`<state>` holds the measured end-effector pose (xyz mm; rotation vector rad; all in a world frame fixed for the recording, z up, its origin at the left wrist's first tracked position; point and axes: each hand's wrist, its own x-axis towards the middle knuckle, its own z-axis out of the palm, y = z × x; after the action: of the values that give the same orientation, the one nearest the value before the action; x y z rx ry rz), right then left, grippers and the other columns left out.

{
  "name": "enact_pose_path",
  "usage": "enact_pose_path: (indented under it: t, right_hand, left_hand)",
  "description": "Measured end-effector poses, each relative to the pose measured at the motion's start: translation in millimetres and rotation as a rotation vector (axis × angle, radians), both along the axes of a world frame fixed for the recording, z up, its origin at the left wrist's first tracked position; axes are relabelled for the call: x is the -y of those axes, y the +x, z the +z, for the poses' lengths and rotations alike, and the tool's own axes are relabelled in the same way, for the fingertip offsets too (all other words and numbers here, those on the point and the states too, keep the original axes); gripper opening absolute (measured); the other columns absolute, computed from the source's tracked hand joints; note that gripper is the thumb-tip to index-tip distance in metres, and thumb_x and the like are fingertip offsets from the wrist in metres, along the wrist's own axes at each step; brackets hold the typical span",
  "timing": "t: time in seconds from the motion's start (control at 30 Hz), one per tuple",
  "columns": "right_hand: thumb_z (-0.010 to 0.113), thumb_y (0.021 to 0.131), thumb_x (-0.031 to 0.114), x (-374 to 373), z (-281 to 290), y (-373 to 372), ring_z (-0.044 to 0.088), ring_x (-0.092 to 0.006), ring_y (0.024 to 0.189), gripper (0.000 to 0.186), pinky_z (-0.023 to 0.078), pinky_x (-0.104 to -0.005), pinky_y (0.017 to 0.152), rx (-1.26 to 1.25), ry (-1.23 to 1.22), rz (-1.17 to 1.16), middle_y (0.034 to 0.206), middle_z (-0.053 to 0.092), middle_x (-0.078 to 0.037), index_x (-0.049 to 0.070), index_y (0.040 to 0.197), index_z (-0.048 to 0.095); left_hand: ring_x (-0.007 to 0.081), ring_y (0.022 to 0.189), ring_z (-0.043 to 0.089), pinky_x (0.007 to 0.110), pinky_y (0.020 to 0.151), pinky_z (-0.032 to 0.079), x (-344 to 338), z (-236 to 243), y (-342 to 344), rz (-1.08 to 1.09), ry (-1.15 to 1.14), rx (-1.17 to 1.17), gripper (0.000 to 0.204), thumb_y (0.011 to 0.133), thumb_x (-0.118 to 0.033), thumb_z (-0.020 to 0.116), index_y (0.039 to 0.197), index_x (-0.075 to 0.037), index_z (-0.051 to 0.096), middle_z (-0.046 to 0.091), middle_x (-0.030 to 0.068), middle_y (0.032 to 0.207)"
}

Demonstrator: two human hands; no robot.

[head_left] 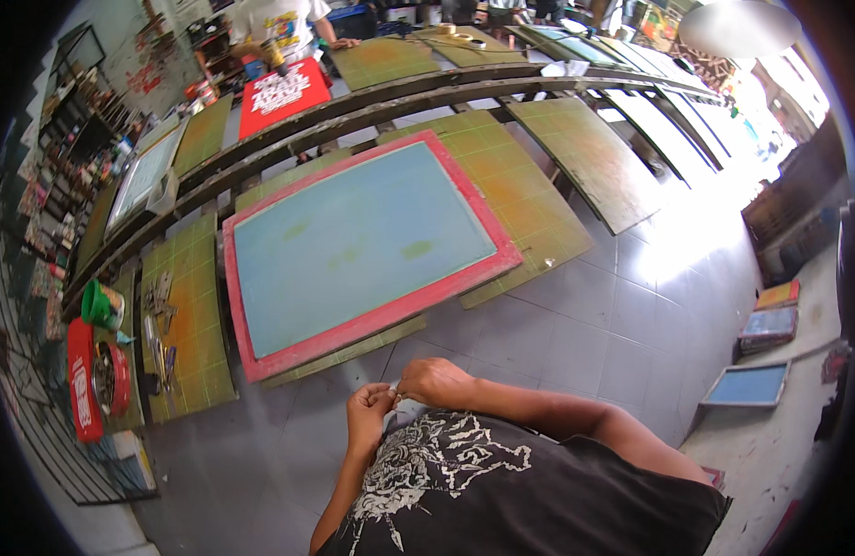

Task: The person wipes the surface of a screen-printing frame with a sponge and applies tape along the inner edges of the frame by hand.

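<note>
Close to my body, my left hand (372,410) and my right hand (436,382) meet with fingers pinched together. Between them shows a small pale, thin piece (407,406), perhaps cloth or plastic; its kind is unclear, and my fingers cover much of it. Beyond my hands lies a large printing screen (353,241) with a red frame and blue mesh marked by a few greenish smudges. It rests tilted across yellow-green boards (529,199), and neither hand touches it.
Scissors-like tools (161,357) lie on a left board, near a green bucket (101,304) and red tin (113,378). Across the rails (353,102), a person (277,28) stands by a red printed cloth (284,97). A small framed screen (747,385) lies at right.
</note>
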<state>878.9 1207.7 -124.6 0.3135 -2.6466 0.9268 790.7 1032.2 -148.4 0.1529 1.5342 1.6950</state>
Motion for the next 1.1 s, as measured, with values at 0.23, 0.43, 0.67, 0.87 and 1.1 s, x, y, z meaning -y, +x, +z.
enact_pose_path:
  t: [0.23, 0.43, 0.67, 0.87, 1.1]
  right_hand:
    - [0.072, 0.073, 0.019, 23.1, 23.5, 10.7, 0.061, -0.0327, 0.078, 0.015, 0.048, -0.0433, 0.066, 0.210, -0.231, -0.063, 0.075, 0.062, -0.010, 0.007, 0.076, 0.064]
    - [0.079, 0.068, 0.029, 31.0, 46.0, 4.4, 0.065, -0.0310, 0.085, 0.044, 0.050, -0.0403, 0.072, 0.408, -0.289, -0.152, 0.089, 0.067, -0.011, 0.007, 0.100, 0.059]
    - [0.080, 0.070, 0.035, -31.5, 96.6, -34.9, 0.066, -0.0298, 0.092, 0.064, 0.051, -0.0390, 0.082, 0.647, -0.066, -0.041, 0.097, 0.068, -0.011, 0.009, 0.124, 0.056]
    - [0.071, 0.080, 0.026, -317.0, 158.6, -148.6, 0.063, -0.0188, 0.073, 0.059, 0.050, -0.0346, 0.066, 0.084, 0.037, -0.551, 0.085, 0.068, -0.009, 0.005, 0.132, 0.051]
    - [0.071, 0.079, 0.033, -621.9, 224.0, -181.9, 0.037, -0.0405, 0.135, 0.079, 0.035, -0.0423, 0.109, 0.232, 0.315, -0.792, 0.141, 0.035, -0.037, 0.002, 0.143, 0.036]
  left_hand:
    - [0.0112, 0.063, 0.059, 0.023, 0.061, 0.051, 21.3, -17.8, 2.2, -0.182, 0.118, 0.290, 0.015, 0.094, -0.014, 0.060, 0.089, 0.000, 0.059, 0.062, 0.0047, 0.072]
    - [0.0105, 0.066, 0.058, 0.021, 0.063, 0.049, 39.0, -21.4, 1.7, -0.262, 0.227, 0.508, 0.014, 0.098, -0.016, 0.055, 0.098, -0.003, 0.057, 0.062, 0.0040, 0.082]
    - [0.0121, 0.074, 0.063, 0.024, 0.069, 0.051, 69.2, -46.6, 5.8, -0.051, 0.291, 0.224, 0.010, 0.089, -0.009, 0.067, 0.094, -0.002, 0.063, 0.067, 0.0052, 0.082]
    - [0.0103, 0.084, 0.064, 0.024, 0.078, 0.050, 100.3, -21.1, 42.2, -0.081, -0.175, -0.265, 0.015, 0.090, -0.007, 0.065, 0.100, 0.001, 0.071, 0.071, 0.0072, 0.092]
    - [0.0145, 0.105, 0.058, 0.027, 0.093, 0.045, 62.6, -53.3, 93.5, -0.104, 0.049, -0.068, 0.031, 0.097, -0.004, 0.046, 0.125, 0.000, 0.060, 0.063, 0.0084, 0.122]
